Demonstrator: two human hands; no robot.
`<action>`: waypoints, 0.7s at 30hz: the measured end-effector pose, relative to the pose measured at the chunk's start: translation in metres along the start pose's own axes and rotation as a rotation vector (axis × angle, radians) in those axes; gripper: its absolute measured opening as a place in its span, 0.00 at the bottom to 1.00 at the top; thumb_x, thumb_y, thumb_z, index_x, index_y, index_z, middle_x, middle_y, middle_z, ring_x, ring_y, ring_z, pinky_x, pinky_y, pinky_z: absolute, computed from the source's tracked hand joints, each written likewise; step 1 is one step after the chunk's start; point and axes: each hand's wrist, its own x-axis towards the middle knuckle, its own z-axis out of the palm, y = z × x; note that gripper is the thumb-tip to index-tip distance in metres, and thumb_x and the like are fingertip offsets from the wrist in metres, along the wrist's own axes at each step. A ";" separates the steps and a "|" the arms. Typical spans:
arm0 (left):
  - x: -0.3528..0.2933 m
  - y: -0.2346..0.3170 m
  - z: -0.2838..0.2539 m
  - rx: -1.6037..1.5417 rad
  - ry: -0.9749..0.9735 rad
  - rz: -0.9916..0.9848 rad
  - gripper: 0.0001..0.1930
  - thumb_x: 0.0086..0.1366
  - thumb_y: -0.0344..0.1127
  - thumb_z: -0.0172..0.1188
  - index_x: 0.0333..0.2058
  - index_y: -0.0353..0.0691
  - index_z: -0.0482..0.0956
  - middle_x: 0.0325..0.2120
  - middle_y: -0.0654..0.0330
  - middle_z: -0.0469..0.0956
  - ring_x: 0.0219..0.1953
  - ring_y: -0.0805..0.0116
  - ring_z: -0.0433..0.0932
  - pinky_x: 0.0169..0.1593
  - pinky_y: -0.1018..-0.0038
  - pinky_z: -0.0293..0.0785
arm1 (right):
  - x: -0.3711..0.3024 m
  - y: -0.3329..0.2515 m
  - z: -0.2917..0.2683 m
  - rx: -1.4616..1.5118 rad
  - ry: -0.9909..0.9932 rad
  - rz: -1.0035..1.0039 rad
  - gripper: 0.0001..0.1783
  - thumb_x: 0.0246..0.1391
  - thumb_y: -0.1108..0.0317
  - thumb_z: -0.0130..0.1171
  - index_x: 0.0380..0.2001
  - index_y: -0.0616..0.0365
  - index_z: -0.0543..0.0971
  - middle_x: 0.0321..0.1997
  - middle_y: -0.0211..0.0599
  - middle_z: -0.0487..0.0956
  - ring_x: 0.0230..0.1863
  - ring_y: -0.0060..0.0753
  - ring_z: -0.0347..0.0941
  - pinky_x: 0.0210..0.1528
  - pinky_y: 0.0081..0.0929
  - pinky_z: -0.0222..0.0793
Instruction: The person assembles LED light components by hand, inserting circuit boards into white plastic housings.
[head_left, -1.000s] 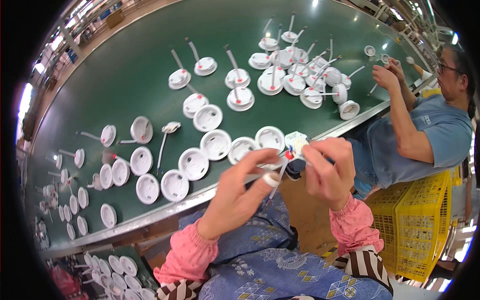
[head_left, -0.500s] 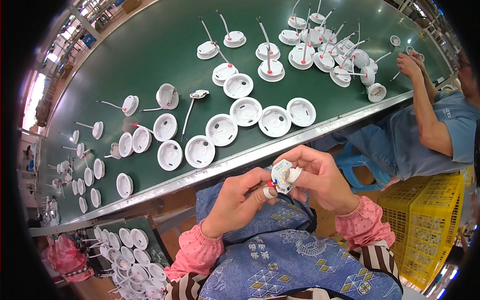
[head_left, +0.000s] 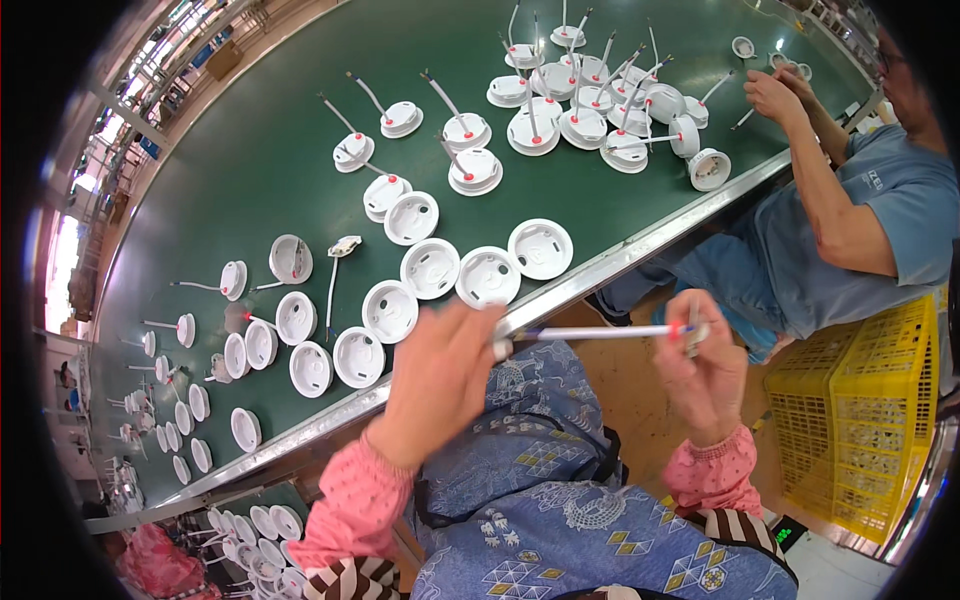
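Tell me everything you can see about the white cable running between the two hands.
The white cable is slim, smooth and plastic-looking, running straight and nearly level across the view, on the wearer's side of the metal table edge. Its left end, darker and bluish, reaches the fingertips of the left hand; blur hides the exact grip. At its other end, a red collar sits by a small pale part, blurred, held in the right hand.

The bench [head_left: 230, 170] is lit brightly and evenly, while a window-like patch [head_left: 68, 240] at far left is burned out. The left hand [head_left: 435, 375] and circuit board [head_left: 693, 338] are softened by blur. Straight edges are bowed; corners are blackened.
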 end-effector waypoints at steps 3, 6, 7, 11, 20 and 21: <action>0.058 -0.008 0.010 0.153 -0.052 0.040 0.33 0.54 0.30 0.69 0.60 0.39 0.72 0.53 0.49 0.73 0.57 0.47 0.71 0.56 0.55 0.65 | 0.000 -0.019 -0.017 0.023 0.039 -0.128 0.17 0.60 0.72 0.62 0.50 0.67 0.73 0.40 0.40 0.77 0.27 0.27 0.69 0.26 0.20 0.65; 0.084 -0.030 0.039 0.264 -0.073 0.047 0.39 0.49 0.37 0.74 0.61 0.38 0.71 0.56 0.49 0.72 0.61 0.48 0.68 0.60 0.55 0.63 | 0.000 -0.023 -0.026 0.030 0.053 -0.226 0.17 0.62 0.72 0.61 0.50 0.67 0.73 0.40 0.40 0.77 0.26 0.27 0.69 0.25 0.20 0.62; 0.089 -0.034 0.045 0.299 -0.114 0.027 0.41 0.47 0.39 0.75 0.61 0.37 0.71 0.56 0.49 0.72 0.62 0.48 0.68 0.59 0.56 0.64 | 0.000 -0.021 -0.025 0.020 0.044 -0.227 0.16 0.63 0.71 0.61 0.51 0.67 0.73 0.40 0.40 0.77 0.26 0.27 0.69 0.24 0.20 0.61; 0.098 -0.030 0.047 0.188 -0.092 0.017 0.40 0.47 0.41 0.72 0.60 0.34 0.70 0.50 0.50 0.71 0.57 0.48 0.70 0.58 0.57 0.65 | 0.003 -0.016 -0.021 -0.014 0.056 -0.236 0.16 0.64 0.71 0.60 0.51 0.67 0.72 0.39 0.41 0.76 0.26 0.26 0.68 0.24 0.20 0.61; 0.032 -0.001 0.004 -0.187 0.034 -0.069 0.42 0.45 0.27 0.70 0.64 0.41 0.69 0.55 0.48 0.70 0.58 0.47 0.71 0.62 0.61 0.69 | 0.011 -0.004 0.018 -0.325 -0.091 -0.236 0.17 0.61 0.69 0.65 0.47 0.69 0.75 0.34 0.40 0.77 0.24 0.22 0.75 0.22 0.12 0.69; 0.025 -0.002 0.000 -0.178 0.038 -0.086 0.42 0.45 0.27 0.70 0.64 0.41 0.69 0.55 0.48 0.70 0.58 0.47 0.71 0.62 0.61 0.69 | 0.011 0.000 0.023 -0.317 -0.099 -0.220 0.17 0.61 0.69 0.65 0.47 0.69 0.75 0.34 0.40 0.77 0.24 0.22 0.75 0.22 0.12 0.69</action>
